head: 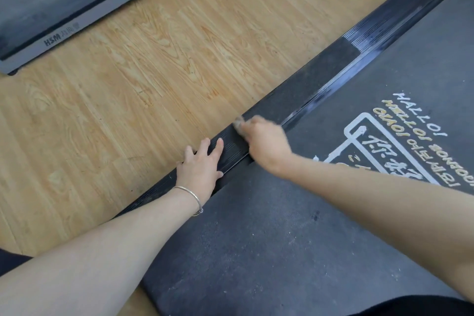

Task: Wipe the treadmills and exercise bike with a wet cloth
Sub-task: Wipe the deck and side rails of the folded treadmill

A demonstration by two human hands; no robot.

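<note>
The left hand (201, 168) presses spread fingers (218, 145) flat on the treadmill's ribbed side rail (302, 90), while just beyond them the blurred right hand (264, 142) curls its fingers around a pale cloth (238, 123) on the same rail, beside the dusty printed belt (256, 226).

Both your arms reach forward.
Your left hand (202, 164) lies flat, fingers spread; your right hand (264, 142) is blurred, fingers curled under.

arms: bare, no sleeves | left wrist: thin silver bangle (191, 199) | clothing: dark
</note>
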